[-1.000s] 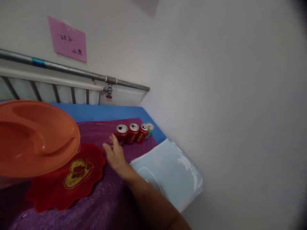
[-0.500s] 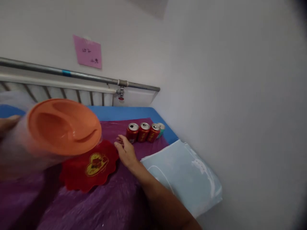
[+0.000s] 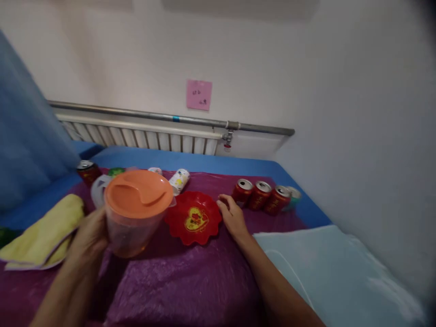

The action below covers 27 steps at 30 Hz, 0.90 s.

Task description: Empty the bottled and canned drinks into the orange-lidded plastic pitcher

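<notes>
A clear plastic pitcher [image 3: 127, 234] with an orange lid [image 3: 138, 193] is in my left hand [image 3: 93, 229], which is closed around its handle side. It stands nearly upright, with a little amber liquid at the bottom. To its right lies a red scalloped plate [image 3: 209, 213] with a yellow heart print. My right hand [image 3: 233, 217] is at the plate's right rim, fingers apart and slightly bent. Whether the fingertips touch the rim is hard to make out. Just past this hand is a row of red cans [image 3: 260, 197].
Purple plastic sheeting [image 3: 177, 281] covers the blue table [image 3: 204, 162]. A folded yellow towel [image 3: 51, 231] lies left, near a dark red can [image 3: 87, 171]. A white patterned can [image 3: 180, 179] lies behind the plate. At right are a teal can [image 3: 293, 196] and a pale blue folded sheet [image 3: 313, 254].
The view has swung left and back, bringing the towel and more cans into sight. My left hand has lowered the pitcher away from the camera and brought it more upright. My right hand stays by the plate.
</notes>
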Available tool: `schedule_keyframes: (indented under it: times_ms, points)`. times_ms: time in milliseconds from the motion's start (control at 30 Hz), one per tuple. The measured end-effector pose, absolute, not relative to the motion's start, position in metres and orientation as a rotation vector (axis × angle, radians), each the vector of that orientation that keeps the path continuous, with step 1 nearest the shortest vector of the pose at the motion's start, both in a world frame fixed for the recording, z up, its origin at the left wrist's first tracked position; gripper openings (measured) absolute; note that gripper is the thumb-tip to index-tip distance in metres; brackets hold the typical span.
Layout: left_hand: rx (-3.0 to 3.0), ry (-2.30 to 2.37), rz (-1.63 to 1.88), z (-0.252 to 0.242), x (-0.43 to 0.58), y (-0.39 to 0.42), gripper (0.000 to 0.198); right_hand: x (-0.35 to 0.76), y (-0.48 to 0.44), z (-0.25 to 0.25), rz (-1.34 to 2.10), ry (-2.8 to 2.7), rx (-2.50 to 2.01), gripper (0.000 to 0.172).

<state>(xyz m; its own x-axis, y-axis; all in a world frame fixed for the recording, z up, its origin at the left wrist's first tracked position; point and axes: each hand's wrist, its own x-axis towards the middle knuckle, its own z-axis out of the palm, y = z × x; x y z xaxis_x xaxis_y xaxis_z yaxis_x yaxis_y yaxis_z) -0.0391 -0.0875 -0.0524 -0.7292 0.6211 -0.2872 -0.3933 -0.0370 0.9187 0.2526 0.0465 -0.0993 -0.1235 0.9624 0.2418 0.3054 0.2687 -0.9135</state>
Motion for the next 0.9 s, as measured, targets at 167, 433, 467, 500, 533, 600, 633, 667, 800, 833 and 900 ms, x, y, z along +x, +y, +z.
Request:
schedule_keyframes:
  times_ms: [167, 433, 467, 500, 533, 600, 633, 667, 800, 833, 900]
  points:
    - [0.166, 1.275, 1.868, -0.083, -0.038, -0.091, 0.021, 0.248, 0.041, -0.084, 0.911, -1.642, -1.208, 0.041]
    - [0.139, 1.162, 1.863, -0.084, -0.038, -0.108, 0.040, 0.250, 0.054, -0.097, 0.823, -1.677, -1.346, 0.043]
    - [0.146, 1.180, 1.863, -0.083, -0.043, -0.115, 0.041, 0.251, 0.056, -0.100, 0.804, -1.679, -1.347, 0.043]
    - [0.156, 1.200, 1.864, -0.081, -0.049, -0.121, 0.042, 0.251, 0.057, -0.102, 0.793, -1.679, -1.351, 0.043]
    - [0.158, 1.212, 1.874, -0.078, -0.057, -0.127, 0.043, 0.251, 0.058, -0.104, 0.790, -1.679, -1.358, 0.043]
    - [0.202, 1.328, 1.923, -0.069, -0.077, -0.134, 0.044, 0.252, 0.060, -0.107, 0.792, -1.678, -1.373, 0.044]
    - [0.242, 1.431, 1.958, -0.063, -0.089, -0.135, 0.047, 0.252, 0.060, -0.107, 0.794, -1.678, -1.378, 0.044]
    - [0.291, 1.562, 1.993, -0.055, -0.103, -0.133, 0.051, 0.251, 0.061, -0.108, 0.796, -1.680, -1.381, 0.044]
    - [0.456, 2.130, 2.014, -0.025, -0.161, -0.098, 0.072, 0.252, 0.062, -0.109, 0.792, -1.694, -1.380, 0.041]
    - [0.503, 2.258, 1.968, -0.020, -0.175, -0.085, 0.078, 0.253, 0.063, -0.109, 0.783, -1.696, -1.382, 0.041]
    - [0.608, 2.473, 1.815, -0.015, -0.199, -0.057, 0.085, 0.255, 0.064, -0.110, 0.760, -1.697, -1.391, 0.041]
